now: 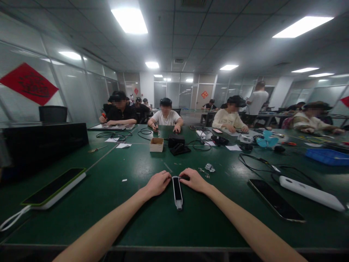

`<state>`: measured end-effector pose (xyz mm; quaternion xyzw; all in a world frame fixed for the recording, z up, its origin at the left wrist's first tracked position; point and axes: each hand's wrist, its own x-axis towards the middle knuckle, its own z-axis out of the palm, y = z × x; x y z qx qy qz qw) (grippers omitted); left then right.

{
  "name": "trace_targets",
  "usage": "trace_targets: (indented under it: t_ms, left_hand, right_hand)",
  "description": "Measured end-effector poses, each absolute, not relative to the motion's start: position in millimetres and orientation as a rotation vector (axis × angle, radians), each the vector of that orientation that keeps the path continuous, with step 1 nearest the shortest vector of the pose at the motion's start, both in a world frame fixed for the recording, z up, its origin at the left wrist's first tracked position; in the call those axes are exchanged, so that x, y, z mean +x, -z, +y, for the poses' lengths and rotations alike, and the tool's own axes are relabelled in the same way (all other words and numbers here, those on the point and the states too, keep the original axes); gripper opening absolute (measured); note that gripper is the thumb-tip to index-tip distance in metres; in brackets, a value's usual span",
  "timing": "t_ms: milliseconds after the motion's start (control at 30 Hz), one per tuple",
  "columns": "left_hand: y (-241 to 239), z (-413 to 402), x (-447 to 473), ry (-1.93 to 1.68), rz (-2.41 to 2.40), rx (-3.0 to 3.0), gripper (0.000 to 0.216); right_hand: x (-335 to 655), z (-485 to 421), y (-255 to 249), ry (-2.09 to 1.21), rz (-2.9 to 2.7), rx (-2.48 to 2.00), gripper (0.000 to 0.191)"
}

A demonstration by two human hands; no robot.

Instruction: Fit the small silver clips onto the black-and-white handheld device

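A slim white handheld device (177, 192) with a long black face lies on the green table, its narrow tip towards me. My left hand (158, 183), with a ring on one finger, has its fingers closed against the left side of the far end. On the other side, my right hand (194, 180) is closed around a small dark object (185, 177), whose kind I cannot make out; its end meets the device. Just beyond my right hand are a small silvery clear part (209, 167) and several tiny loose pieces (205, 173).
A green-edged phone (54, 186) rests on a white slab at left. To the right lie a black phone (276, 200), a white power bank (311, 193) and black cables (253, 158). Further off stand a small box (156, 145), a blue fan (267, 139) and a blue tray (327, 156). Several people sit opposite.
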<state>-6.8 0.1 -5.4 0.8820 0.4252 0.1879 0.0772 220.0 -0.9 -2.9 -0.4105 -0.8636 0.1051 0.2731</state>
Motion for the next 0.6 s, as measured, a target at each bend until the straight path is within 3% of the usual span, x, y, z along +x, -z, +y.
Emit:
trace_targets:
  t_ms: [600]
  left_hand:
    - [4.5,0.3,-6.8,-0.560,1.266,2.628,0.017]
  right_hand:
    - [219.7,1.2,6.2,-0.260,-2.311,-1.104,0.015]
